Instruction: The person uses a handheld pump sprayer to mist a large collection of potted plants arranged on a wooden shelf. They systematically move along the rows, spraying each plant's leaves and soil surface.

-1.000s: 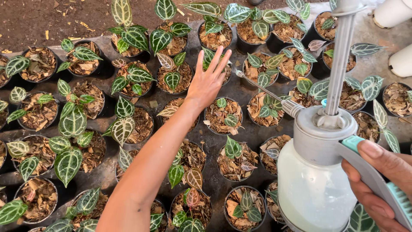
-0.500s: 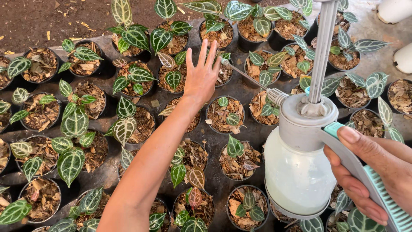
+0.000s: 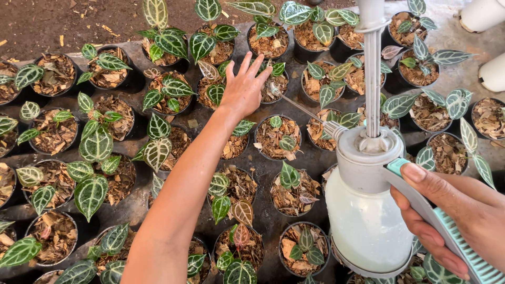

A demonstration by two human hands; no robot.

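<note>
Spray from the wand tip (image 3: 273,90) is risking wetting the left hand (image 3: 243,89), fingers spread apart over seedling pots (image 3: 213,89), while the right hand (image 3: 452,215) is clamping the pump sprayer (image 3: 365,210) handle.

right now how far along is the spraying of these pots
Done: cannot tell; no pot looks clearly wet. In hand: the right hand grips the sprayer, its nozzle beside the spread left hand over the rear pots. Left: the near pots show dry-looking bark.
</note>
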